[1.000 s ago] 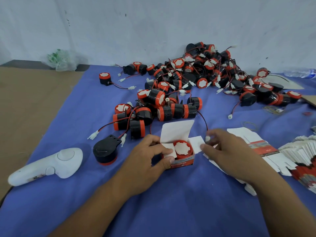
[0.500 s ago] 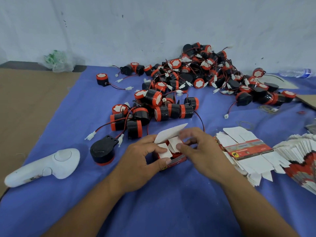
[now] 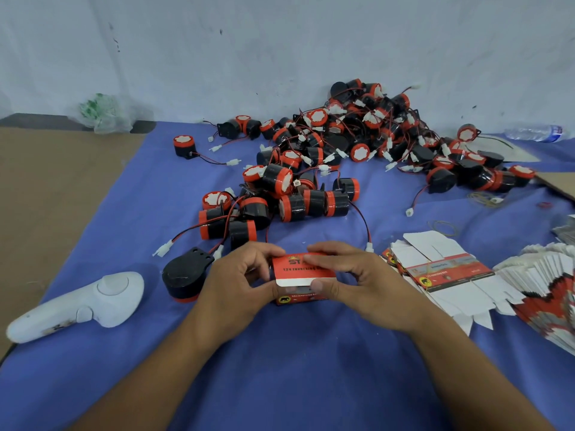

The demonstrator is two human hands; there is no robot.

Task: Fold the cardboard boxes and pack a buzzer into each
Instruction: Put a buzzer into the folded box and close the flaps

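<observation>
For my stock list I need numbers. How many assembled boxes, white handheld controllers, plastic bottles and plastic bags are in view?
Assembled box, held by the left hand and the right hand: 1
White controller: 1
Plastic bottle: 1
Plastic bag: 1
Total: 4

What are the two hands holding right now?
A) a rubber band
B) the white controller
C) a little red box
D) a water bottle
C: the left hand and the right hand both grip the little red box between them.
</observation>
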